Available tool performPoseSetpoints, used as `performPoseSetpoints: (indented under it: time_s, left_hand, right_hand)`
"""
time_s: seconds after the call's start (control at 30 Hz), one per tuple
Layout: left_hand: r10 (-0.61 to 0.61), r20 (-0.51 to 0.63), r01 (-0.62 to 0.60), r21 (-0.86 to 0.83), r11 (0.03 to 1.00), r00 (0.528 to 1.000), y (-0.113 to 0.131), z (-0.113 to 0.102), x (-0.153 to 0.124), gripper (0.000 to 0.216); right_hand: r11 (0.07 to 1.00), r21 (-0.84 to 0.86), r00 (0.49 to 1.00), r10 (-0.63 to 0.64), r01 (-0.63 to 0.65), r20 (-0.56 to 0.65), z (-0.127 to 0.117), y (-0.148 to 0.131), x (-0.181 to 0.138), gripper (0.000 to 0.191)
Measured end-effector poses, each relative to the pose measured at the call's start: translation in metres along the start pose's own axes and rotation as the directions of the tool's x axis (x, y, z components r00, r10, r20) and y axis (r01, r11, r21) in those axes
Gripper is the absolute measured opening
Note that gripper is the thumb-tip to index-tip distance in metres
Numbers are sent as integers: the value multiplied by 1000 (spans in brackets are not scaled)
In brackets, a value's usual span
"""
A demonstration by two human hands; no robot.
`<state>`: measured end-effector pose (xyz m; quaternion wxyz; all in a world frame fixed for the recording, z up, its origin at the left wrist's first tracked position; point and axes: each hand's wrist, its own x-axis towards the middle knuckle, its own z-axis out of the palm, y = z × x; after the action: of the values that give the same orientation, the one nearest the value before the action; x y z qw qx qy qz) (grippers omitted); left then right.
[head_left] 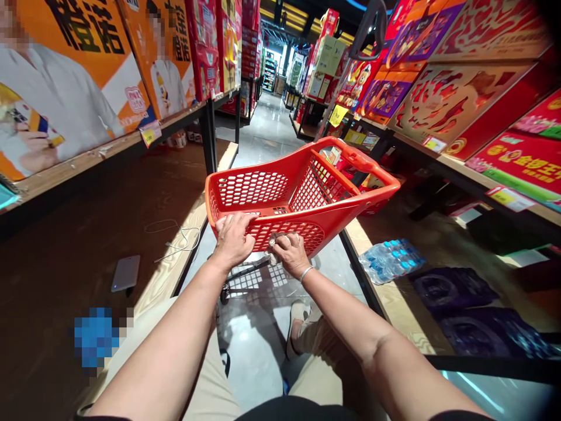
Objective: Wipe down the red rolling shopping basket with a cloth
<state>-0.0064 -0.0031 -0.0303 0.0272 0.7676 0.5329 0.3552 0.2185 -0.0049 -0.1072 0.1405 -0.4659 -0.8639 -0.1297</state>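
Observation:
A red plastic shopping cart stands across the aisle in front of me, its basket side toward me and its handle at the right. My left hand is closed over the upper rim of the basket near its left corner. Against the perforated side, my right hand is closed on a crumpled whitish-grey cloth or tissue, only a bit of which shows. A bracelet circles the right wrist. Inside the main basket I see no goods; small items show behind the divider near the handle.
Shelves with orange boxes line the left; red and gold gift boxes fill the right. Bottled water packs lie on the lower right shelf. A power bank and a white cable lie lower left. The tiled aisle runs ahead.

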Motion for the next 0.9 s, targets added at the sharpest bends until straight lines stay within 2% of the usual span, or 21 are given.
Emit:
performPoseSetpoints:
  time_s: [0.07, 0.13, 0.23, 0.3, 0.37, 0.53, 0.63, 0.7, 0.77, 0.9]
  left_hand:
    - [0, 0, 0, 2, 1000, 1000, 1, 0, -1, 49]
    - [-3, -10, 3, -1, 1000, 1000, 1, 0, -1, 47]
    - [-15, -31, 15, -7, 1000, 999, 1, 1, -2, 44]
    - [-25, -39, 25, -4, 1000, 999, 2, 1, -2, 42]
    - [-42, -51, 42, 5, 999, 998, 2, 1, -2, 38]
    - [-91, -99, 93, 18, 995, 991, 7, -1, 0, 21]
    - [-118, -113, 120, 11, 993, 987, 7, -2, 1, 18]
    - [-138, -123, 140, 6, 990, 983, 6, -2, 3, 20]
    - [-151, -133, 153, 7, 988, 980, 4, -3, 4, 24]
    - [-163, -163, 171, 36, 985, 973, 1, -5, 4, 28]
  right_hand:
    - [1000, -9, 1000, -23, 23, 6, -9, 4, 0, 22]
    - [1000, -22, 999, -18, 17, -44, -27, 10, 4, 22]
    - [997, -33, 984, 63, -69, -170, -56, 20, 9, 22]
    - [989, -28, 961, 131, -142, -244, -62, 26, 6, 25]
    - [987, -20, 958, 151, -160, -246, -53, 30, -2, 26]
    - [989, -20, 989, 142, -143, -35, -4, 26, -27, 21]
    - [992, -26, 992, 123, -122, 10, 1, 23, -31, 22]
    - [997, -15, 996, 81, -82, -21, -16, 26, -28, 21]
    - [993, -1, 986, 114, -115, -122, -46, 36, -22, 21]
    - [942, 46, 877, 326, -332, -354, -107, 57, -10, 33]
